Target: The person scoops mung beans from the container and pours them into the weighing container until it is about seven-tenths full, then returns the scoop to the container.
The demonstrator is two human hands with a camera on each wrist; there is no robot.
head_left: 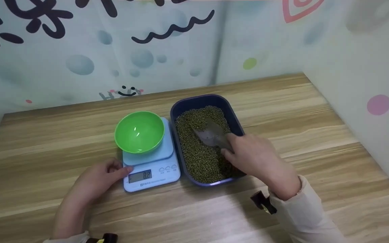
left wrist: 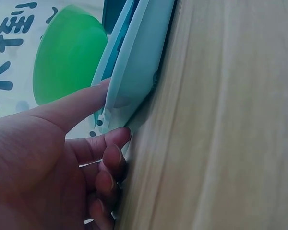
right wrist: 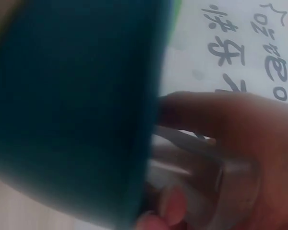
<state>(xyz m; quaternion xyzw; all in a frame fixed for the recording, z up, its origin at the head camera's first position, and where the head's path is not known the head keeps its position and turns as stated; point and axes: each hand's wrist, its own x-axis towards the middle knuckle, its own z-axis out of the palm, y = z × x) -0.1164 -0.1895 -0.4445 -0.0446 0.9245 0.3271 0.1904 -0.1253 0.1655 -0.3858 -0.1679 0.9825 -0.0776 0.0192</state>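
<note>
In the head view, a green bowl (head_left: 139,132) stands on a pale blue kitchen scale (head_left: 162,177) with a lit-grey display. My left hand (head_left: 98,179) holds the scale's left edge, its thumb on top beside the display. In the left wrist view the index fingertip (left wrist: 119,136) is at the scale's lower edge and the other fingers curl beside it. My right hand (head_left: 255,157) grips the handle of a grey scoop (head_left: 211,135). The scoop's blade rests among small greenish beans (head_left: 199,165) in a dark blue tub (head_left: 198,102).
The tub stands close against the scale's right side on a wood-grain table (head_left: 292,125). A printed wall sheet (head_left: 181,64) rises behind the table, and a white wall (head_left: 353,67) borders it on the right. In the right wrist view the tub's outer side (right wrist: 77,105) fills the left half.
</note>
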